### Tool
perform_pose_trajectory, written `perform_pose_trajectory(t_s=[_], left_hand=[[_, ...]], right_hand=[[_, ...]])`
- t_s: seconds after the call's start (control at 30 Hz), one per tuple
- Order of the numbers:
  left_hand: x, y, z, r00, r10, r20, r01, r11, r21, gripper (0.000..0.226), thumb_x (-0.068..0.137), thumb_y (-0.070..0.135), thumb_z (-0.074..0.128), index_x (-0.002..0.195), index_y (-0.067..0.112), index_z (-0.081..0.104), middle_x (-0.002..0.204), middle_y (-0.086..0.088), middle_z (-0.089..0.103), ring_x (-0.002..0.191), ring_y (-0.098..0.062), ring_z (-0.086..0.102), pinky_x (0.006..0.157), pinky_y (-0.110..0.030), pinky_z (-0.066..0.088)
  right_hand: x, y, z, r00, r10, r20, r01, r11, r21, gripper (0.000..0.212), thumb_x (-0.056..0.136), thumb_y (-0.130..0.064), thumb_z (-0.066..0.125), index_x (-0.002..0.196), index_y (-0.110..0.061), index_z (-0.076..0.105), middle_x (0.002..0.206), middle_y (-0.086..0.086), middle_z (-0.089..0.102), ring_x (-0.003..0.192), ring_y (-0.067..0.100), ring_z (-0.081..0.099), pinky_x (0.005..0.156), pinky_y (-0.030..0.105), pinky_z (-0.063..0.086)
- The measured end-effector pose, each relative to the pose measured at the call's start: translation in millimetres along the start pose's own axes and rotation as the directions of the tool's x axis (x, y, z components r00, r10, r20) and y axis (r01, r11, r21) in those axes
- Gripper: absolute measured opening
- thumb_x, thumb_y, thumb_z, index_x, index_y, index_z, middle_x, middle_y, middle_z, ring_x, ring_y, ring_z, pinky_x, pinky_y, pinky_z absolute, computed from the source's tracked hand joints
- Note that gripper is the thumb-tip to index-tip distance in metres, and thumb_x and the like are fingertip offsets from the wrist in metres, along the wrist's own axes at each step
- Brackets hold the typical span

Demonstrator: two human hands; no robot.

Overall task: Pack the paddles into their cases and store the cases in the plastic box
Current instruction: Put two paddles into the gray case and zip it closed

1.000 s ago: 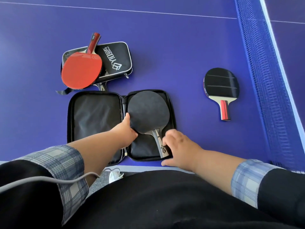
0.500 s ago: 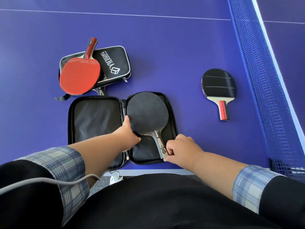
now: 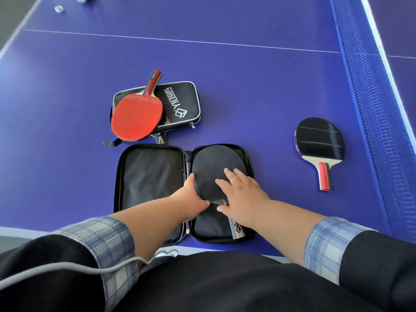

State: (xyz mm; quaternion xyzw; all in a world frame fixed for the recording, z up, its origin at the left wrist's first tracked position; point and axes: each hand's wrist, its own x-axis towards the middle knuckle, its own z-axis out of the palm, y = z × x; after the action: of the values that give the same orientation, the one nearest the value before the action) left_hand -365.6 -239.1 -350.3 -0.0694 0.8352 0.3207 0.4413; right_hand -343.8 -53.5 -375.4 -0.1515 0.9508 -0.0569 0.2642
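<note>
While the black paddle (image 3: 211, 163) lies in the right half of the open case (image 3: 153, 176), at the near edge of the table (image 3: 247, 86), the right hand (image 3: 243, 194) rests flat on its blade with fingers spread; the left hand (image 3: 189, 199) cups the blade's left rim, thumb along the edge and fingers curled at the neck; the paddle looks light and stiff, its rubber face grippy rather than slick, so a flat press should seat it without sliding; the handle (image 3: 236, 230), pointing near, is the surest hold; the case looks soft and likely to sag, best taken by its rim; a red paddle (image 3: 135, 115) lies on a closed case (image 3: 180, 102) farther left; another paddle (image 3: 319, 140) lies well apart to the right; no plastic box is in view.
</note>
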Motion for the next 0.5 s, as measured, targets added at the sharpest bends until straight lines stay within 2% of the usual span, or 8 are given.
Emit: perform_pose_trajectory(t_s=[0.07,0.17,0.27,0.37,0.43,0.5], left_hand=[[0,-6,-9,1.000,0.006,-0.017,-0.008,0.998,-0.069,0.098,0.090,0.031,0.065,0.157,0.025,-0.006,0.112,0.018,0.068,0.096,-0.007,0.062,0.078,-0.020,0.042],[-1,-21,-32,0.996,0.059,-0.063,-0.065,0.992,-0.111,0.084,0.091,0.031,0.062,0.157,0.028,0.010,0.090,0.024,0.067,0.070,0.002,0.061,0.052,-0.016,0.044],[4,-35,-71,0.975,0.109,-0.194,-0.137,0.981,-0.136,0.063,0.092,0.028,0.057,0.149,0.029,0.032,0.087,0.020,0.065,0.068,-0.004,0.061,0.055,-0.021,0.046],[12,-53,-119,0.931,0.120,-0.346,-0.200,0.958,-0.207,0.046,0.093,0.028,0.052,0.138,0.031,0.045,0.087,0.014,0.065,0.067,-0.009,0.061,0.053,-0.022,0.045],[18,-68,-149,0.890,0.091,-0.447,-0.228,0.937,-0.265,0.041,0.092,0.027,0.050,0.132,0.032,0.049,0.097,0.011,0.064,0.072,-0.011,0.062,0.054,-0.025,0.047],[23,-83,-178,0.834,0.066,-0.548,-0.236,0.940,-0.246,0.044,0.091,0.028,0.052,0.135,0.032,0.047,0.122,0.004,0.055,0.091,-0.016,0.061,0.065,-0.031,0.051]], right_hand=[[2,-2,3,1.000,0.024,-0.021,-0.024,1.000,-0.012,0.077,0.091,-0.065,0.047,0.156,-0.032,0.023,0.168,0.007,0.007,0.153,0.029,0.004,0.120,0.051,0.017],[7,-6,-2,0.995,0.079,-0.067,-0.080,0.997,-0.019,0.069,0.087,-0.071,0.044,0.146,-0.035,0.042,0.161,0.003,0.026,0.147,0.027,0.021,0.115,0.049,0.023],[22,-23,-21,0.969,0.191,-0.158,-0.182,0.981,0.070,0.053,0.087,-0.070,0.048,0.125,-0.035,0.064,0.145,-0.003,0.046,0.134,0.023,0.039,0.109,0.042,0.030],[55,-61,-46,0.930,0.263,-0.258,-0.204,0.951,0.234,0.045,0.089,-0.061,0.057,0.121,-0.030,0.067,0.133,-0.004,0.055,0.125,0.023,0.047,0.105,0.040,0.039],[85,-93,-65,0.904,0.331,-0.270,-0.172,0.861,0.478,0.039,0.091,-0.050,0.062,0.121,-0.025,0.066,0.125,-0.003,0.060,0.119,0.022,0.052,0.101,0.036,0.042],[117,-123,-84,0.878,0.428,-0.212,-0.167,0.690,0.704,0.036,0.094,-0.043,0.062,0.123,-0.023,0.065,0.121,-0.003,0.063,0.115,0.018,0.058,0.093,0.029,0.043]])
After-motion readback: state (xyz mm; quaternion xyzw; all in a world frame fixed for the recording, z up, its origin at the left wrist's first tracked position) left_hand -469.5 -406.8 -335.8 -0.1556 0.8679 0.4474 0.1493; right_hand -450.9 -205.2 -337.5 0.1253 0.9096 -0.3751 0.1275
